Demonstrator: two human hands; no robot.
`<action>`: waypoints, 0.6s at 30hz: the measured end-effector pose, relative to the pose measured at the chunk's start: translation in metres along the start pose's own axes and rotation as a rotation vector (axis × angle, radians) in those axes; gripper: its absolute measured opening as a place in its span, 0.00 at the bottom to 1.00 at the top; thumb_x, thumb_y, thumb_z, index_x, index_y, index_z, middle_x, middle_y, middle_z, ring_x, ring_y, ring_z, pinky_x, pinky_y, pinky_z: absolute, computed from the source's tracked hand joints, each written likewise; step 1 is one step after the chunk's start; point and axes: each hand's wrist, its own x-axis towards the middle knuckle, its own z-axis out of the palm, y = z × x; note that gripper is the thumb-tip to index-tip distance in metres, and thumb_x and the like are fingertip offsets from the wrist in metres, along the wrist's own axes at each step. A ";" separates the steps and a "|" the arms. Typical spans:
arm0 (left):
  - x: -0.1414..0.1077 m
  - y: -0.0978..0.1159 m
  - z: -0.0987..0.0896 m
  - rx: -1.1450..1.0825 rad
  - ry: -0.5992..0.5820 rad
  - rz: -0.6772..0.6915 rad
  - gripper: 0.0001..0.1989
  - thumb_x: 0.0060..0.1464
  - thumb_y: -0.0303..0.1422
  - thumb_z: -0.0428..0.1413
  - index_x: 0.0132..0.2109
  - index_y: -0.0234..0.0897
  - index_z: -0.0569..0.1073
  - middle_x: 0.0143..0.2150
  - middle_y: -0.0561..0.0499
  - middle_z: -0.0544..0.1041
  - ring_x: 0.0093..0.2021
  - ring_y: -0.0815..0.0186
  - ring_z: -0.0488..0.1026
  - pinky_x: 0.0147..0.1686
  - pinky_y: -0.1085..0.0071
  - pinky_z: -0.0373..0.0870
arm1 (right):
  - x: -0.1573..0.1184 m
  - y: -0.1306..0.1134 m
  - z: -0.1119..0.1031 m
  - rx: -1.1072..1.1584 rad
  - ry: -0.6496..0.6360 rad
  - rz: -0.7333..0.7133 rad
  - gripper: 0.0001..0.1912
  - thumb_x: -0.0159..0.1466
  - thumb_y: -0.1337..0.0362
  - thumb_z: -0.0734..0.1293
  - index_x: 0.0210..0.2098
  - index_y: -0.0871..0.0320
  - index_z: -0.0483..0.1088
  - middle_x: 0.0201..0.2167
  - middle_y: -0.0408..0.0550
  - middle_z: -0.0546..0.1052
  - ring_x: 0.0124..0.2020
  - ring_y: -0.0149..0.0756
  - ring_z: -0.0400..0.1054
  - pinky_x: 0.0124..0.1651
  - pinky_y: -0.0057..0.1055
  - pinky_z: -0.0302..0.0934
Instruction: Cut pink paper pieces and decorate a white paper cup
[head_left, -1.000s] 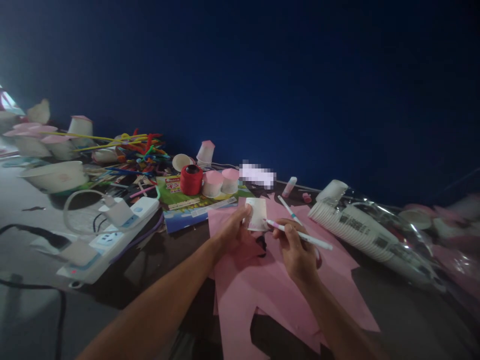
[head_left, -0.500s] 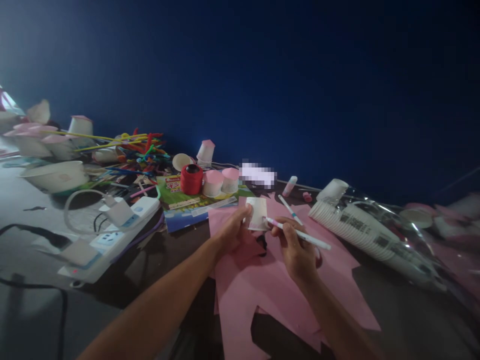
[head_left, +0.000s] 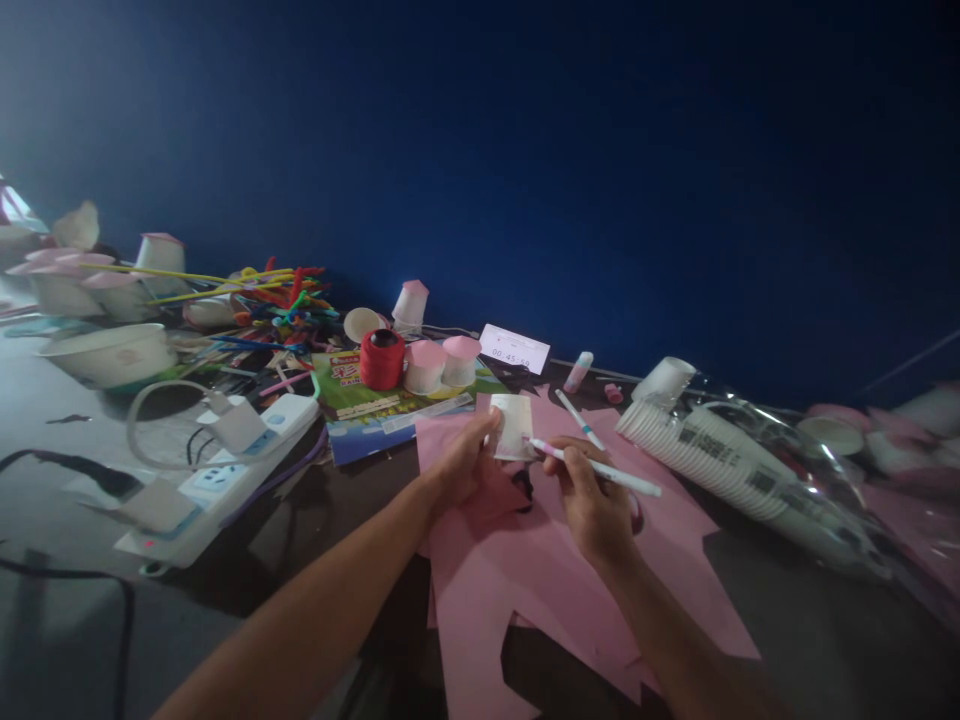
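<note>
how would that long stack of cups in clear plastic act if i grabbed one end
The cup stack is probably light for its bulk, being thin-walled, nested cups. It may sag or slide apart, since the cups are only nested. The clear wrap looks glossy, so it could be slippery.

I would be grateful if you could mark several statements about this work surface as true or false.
1. The left hand holds a white paper cup, and the right hand holds a marker. True.
2. The marker's tip points away from the paper cup. False: it points towards the cup's side.
3. The stack of paper cups lies to the right of the pink paper. True.
4. The red thread spool stands on the pink paper. False: the spool stands on the green and blue packet.
5. The power strip lies to the left of the pink paper. True.
</note>
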 end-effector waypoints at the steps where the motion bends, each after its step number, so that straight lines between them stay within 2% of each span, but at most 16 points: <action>1: -0.001 0.000 0.001 -0.001 0.000 0.006 0.14 0.56 0.41 0.57 0.38 0.33 0.75 0.26 0.49 0.77 0.28 0.63 0.75 0.28 0.72 0.68 | 0.000 0.000 0.000 -0.004 -0.003 -0.006 0.11 0.66 0.57 0.64 0.37 0.56 0.75 0.27 0.42 0.73 0.32 0.34 0.67 0.39 0.32 0.61; 6: -0.001 0.000 0.000 -0.032 -0.028 0.031 0.13 0.56 0.40 0.57 0.36 0.32 0.75 0.24 0.50 0.75 0.24 0.66 0.72 0.27 0.73 0.67 | 0.000 0.000 -0.001 0.001 -0.027 0.002 0.11 0.66 0.57 0.64 0.37 0.55 0.75 0.27 0.42 0.73 0.32 0.33 0.66 0.38 0.31 0.61; 11: 0.005 -0.003 -0.006 -0.012 0.026 0.016 0.14 0.52 0.43 0.61 0.35 0.34 0.74 0.24 0.52 0.74 0.21 0.69 0.69 0.24 0.74 0.65 | 0.001 -0.002 -0.001 -0.021 -0.008 0.006 0.11 0.66 0.57 0.64 0.35 0.55 0.75 0.26 0.42 0.73 0.31 0.34 0.66 0.37 0.31 0.61; 18: 0.004 -0.002 -0.003 -0.032 0.027 0.009 0.13 0.53 0.41 0.60 0.35 0.34 0.74 0.23 0.51 0.75 0.21 0.67 0.71 0.23 0.73 0.66 | 0.003 -0.014 0.006 0.135 0.085 0.075 0.11 0.64 0.57 0.66 0.32 0.56 0.75 0.23 0.40 0.71 0.28 0.32 0.66 0.34 0.29 0.62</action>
